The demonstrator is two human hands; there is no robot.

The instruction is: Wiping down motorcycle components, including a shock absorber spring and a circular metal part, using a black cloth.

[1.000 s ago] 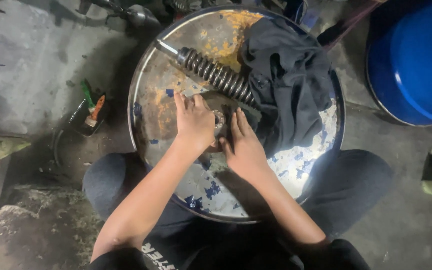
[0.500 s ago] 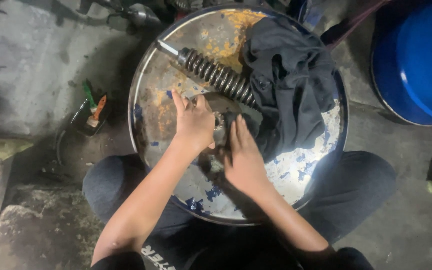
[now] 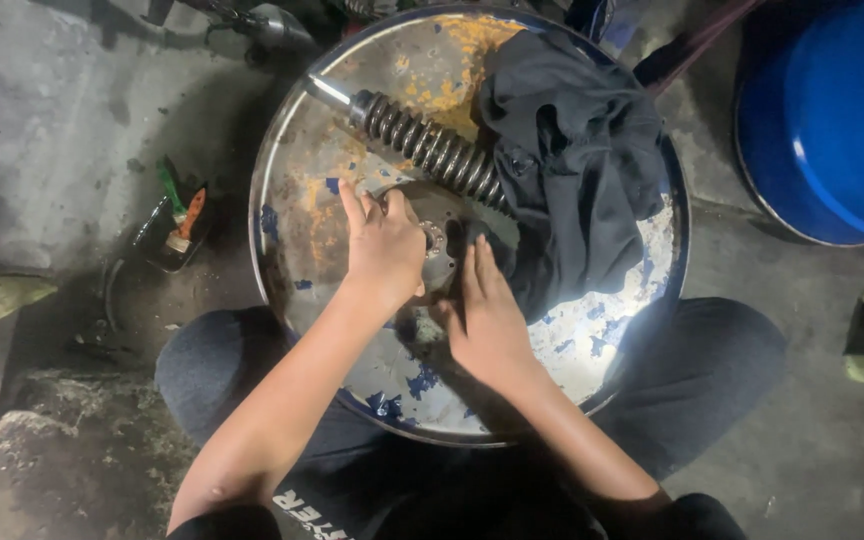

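A rusty round metal drum top [image 3: 592, 350] with flaking blue paint stands between my knees. On it lies a coil-spring shock absorber [image 3: 422, 145], slanting from upper left toward the middle. A small round metal part [image 3: 444, 225] rests just below the spring. My left hand [image 3: 384, 245] is pressed on the left side of that part, fingers curled over it. Beside it on the right, my right hand [image 3: 487, 310] lies with fingers straight, touching the part's right edge. A dark cloth [image 3: 577, 160] is heaped over the drum's upper right.
A large blue barrel [image 3: 842, 110] stands at the upper right. A small dark tray with a green and an orange tool [image 3: 180, 215] sits on the concrete floor to the left. Metal parts [image 3: 262, 22] lie past the drum's far edge.
Both hands have stayed on the metal part with only small finger shifts. The view has drifted a little.
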